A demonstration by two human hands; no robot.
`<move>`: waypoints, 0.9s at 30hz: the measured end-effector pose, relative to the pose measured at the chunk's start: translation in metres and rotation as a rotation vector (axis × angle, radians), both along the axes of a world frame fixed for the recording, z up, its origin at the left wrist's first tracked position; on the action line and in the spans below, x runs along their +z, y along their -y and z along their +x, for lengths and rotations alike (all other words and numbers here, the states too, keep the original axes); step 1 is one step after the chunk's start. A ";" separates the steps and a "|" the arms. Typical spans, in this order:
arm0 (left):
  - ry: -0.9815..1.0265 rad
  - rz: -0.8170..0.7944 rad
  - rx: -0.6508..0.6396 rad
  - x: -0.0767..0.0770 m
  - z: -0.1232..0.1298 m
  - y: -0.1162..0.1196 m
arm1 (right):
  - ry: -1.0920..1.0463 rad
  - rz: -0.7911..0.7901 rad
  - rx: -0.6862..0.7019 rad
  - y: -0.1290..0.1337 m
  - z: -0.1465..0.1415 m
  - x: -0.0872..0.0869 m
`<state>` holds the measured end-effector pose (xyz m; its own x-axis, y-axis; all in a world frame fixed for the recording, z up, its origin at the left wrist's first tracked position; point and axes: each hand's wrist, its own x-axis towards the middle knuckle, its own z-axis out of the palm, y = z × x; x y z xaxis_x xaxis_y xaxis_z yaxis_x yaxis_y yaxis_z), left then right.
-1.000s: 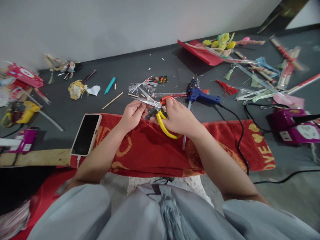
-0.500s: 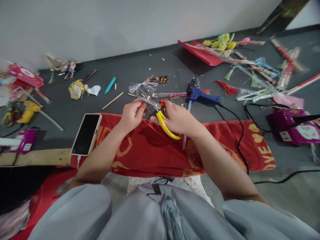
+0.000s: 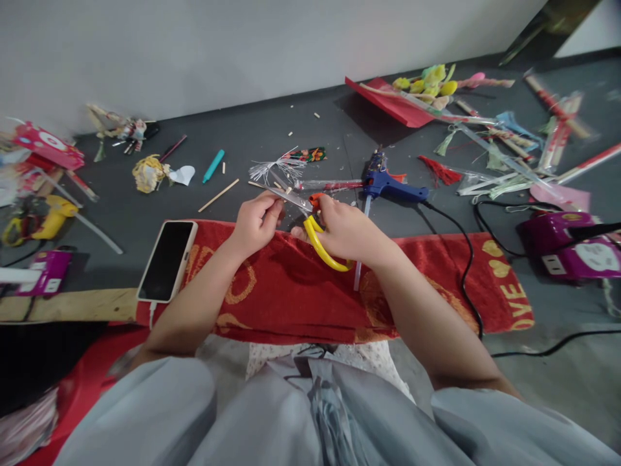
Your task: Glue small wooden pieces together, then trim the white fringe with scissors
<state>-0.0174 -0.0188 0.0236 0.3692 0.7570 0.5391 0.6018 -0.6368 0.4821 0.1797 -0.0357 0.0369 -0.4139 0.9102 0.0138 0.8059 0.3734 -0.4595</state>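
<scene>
My right hand point(image 3: 353, 232) is closed round scissors point(image 3: 320, 246) with yellow and orange handles. Their metal blades point left, over the fingers of my left hand point(image 3: 256, 223). That hand is closed in a pinch beside the blades, and a thin wooden stick point(image 3: 256, 185) pokes out at its fingertips; the fingers hide most of its length. Just beyond the blades lies a bundle of white strands point(image 3: 276, 169) with a flowered piece point(image 3: 313, 154) at its end. A blue glue gun point(image 3: 395, 188) rests to the right of my hands, its clear glue stick point(image 3: 358, 275) reaching over the towel.
A red towel point(image 3: 301, 298) lies along the table's front edge, with a phone point(image 3: 165, 262) on its left end. Loose sticks point(image 3: 218, 195) and a teal tube point(image 3: 213, 166) lie left. Purple power boxes point(image 3: 567, 239), cords and craft pieces point(image 3: 439, 171) stand or lie right.
</scene>
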 end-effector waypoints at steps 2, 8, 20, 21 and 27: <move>-0.014 0.002 0.005 -0.001 0.000 0.000 | 0.023 0.021 -0.017 0.000 0.000 0.000; -0.046 0.014 0.029 0.000 -0.001 -0.001 | 0.029 0.000 -0.036 0.001 -0.003 0.002; -0.068 0.090 0.095 -0.001 -0.007 -0.004 | 0.080 -0.086 -0.114 0.000 -0.012 0.004; -0.072 0.092 0.096 -0.001 -0.008 -0.004 | 0.076 -0.081 -0.113 0.000 -0.011 0.005; -0.098 0.095 0.048 0.002 -0.007 -0.001 | 0.048 -0.024 -0.085 0.002 -0.011 0.001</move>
<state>-0.0248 -0.0175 0.0257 0.3879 0.7223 0.5725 0.6739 -0.6460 0.3585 0.1688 -0.0378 0.0376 -0.3352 0.9418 -0.0267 0.8555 0.2924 -0.4273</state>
